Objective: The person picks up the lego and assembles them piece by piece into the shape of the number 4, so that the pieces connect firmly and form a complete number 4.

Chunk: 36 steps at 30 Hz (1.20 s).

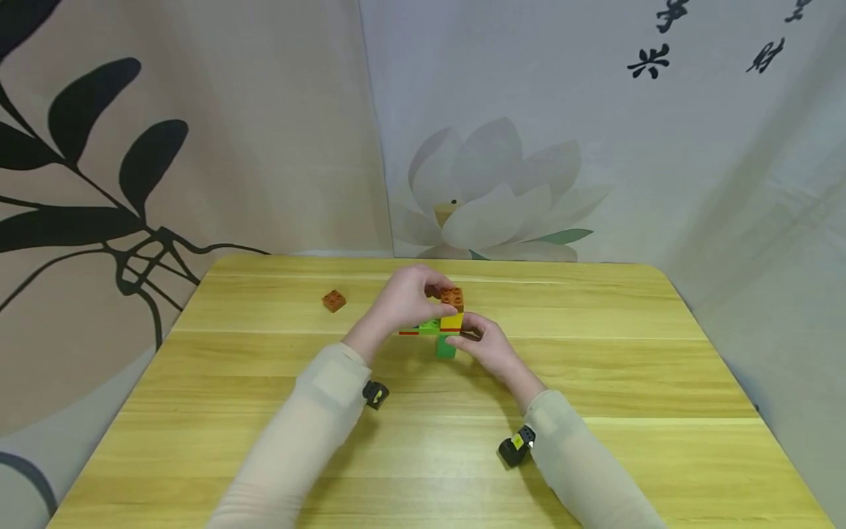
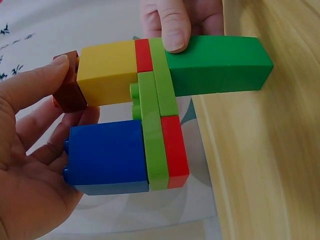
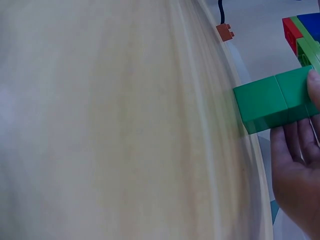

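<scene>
A toy-brick build stands upright between the two hands. My left hand (image 1: 413, 294) pinches a brown brick (image 2: 69, 87) between thumb and fingers, at the top end of the yellow brick (image 2: 107, 72). My right hand (image 1: 489, 345) grips the build low down, its thumb on the green bricks (image 3: 272, 100), where a seam shows. Between yellow and green lie light green plates (image 2: 152, 135) and red plates (image 2: 176, 152). A blue brick (image 2: 107, 155) sits on the plates beside the yellow one, near my left palm, and is mostly hidden in the head view.
Another brown brick (image 1: 333, 300) lies on the wooden table (image 1: 423, 455), towards the back left. Behind the table's far edge hangs a printed cloth (image 1: 297, 132). Wrist cameras are strapped on the left wrist (image 1: 375, 394) and the right wrist (image 1: 515, 447).
</scene>
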Motion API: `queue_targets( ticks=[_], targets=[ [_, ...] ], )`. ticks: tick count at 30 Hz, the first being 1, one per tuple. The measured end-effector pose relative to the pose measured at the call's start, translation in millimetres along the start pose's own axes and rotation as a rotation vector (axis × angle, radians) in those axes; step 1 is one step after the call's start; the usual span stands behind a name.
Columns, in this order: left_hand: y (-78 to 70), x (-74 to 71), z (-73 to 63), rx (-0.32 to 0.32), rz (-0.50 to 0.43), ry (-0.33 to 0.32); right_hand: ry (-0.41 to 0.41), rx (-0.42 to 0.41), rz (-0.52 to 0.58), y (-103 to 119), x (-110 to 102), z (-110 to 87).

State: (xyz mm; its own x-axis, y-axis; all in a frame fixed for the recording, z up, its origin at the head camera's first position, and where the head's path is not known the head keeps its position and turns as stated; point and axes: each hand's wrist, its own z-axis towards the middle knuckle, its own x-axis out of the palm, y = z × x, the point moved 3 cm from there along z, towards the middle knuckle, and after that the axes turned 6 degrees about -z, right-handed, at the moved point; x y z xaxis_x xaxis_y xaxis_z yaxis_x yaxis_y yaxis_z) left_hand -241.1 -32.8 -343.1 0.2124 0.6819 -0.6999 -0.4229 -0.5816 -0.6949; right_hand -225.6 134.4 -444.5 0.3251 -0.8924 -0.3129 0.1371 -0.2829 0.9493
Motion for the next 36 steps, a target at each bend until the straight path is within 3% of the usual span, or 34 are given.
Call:
queue_targets(
  ticks=[22,29,36],
  targets=[
    [-3.1,2.0,3.9,-0.060,-0.014,0.018,0.002,0.003,-0.021,1.6,-0.9,-1.0],
    [-6.3,4.4,2.3,-0.010,0.058,0.022,-0.005,0.003,-0.035,1.6,-2.1,-1.8],
    [-3.4,5.9,-1.6,0.057,0.094,-0.017,0.006,-0.012,-0.022,2.6,-1.2,-1.0]
  ],
)
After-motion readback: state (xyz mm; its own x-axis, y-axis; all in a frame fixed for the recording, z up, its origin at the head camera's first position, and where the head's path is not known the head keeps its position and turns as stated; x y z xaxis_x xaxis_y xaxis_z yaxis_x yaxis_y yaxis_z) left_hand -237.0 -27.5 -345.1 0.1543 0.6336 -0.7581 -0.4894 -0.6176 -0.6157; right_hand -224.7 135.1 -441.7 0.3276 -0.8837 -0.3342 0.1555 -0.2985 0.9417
